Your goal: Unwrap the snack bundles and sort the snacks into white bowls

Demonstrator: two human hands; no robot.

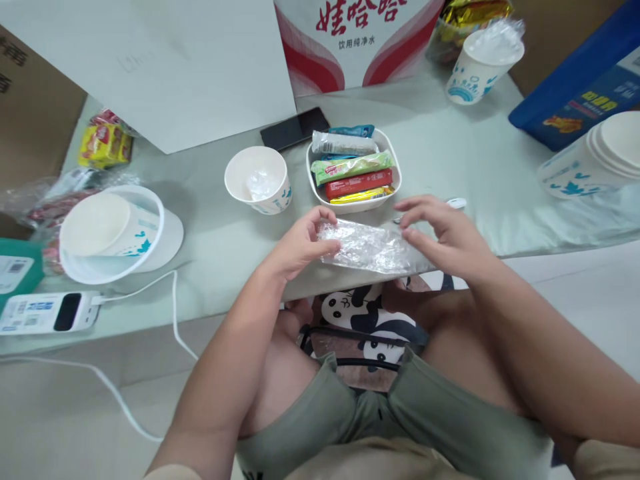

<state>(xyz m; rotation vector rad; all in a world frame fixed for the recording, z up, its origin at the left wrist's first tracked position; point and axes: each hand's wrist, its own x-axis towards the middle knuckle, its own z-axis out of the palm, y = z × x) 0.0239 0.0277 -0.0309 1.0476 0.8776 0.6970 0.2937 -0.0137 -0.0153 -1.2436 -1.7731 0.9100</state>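
A crinkled clear plastic bag (pixel 367 248) lies along the table's front edge. My left hand (pixel 305 243) pinches its left end between thumb and fingers. At the right end, my right hand (pixel 445 233) hovers with fingers apart; whether a fingertip touches the plastic I cannot tell. Partly behind those fingers lies a small white-handled tool (pixel 456 203), its kind unclear. Just beyond the bag stands a white bowl (pixel 397 175) filled with several wrapped snack bars (pixel 355 167). To its left is a paper cup (pixel 235 175) with crumpled clear plastic (pixel 263 185) inside.
A black phone (pixel 295 129) lies behind the bowl, before a white board (pixel 165 73) and a printed carton (pixel 355 47). Left are a white bucket (pixel 173 230) holding a cup and a power bank (pixel 50 313) with a cable. Stacked cups (pixel 575 170) stand right.
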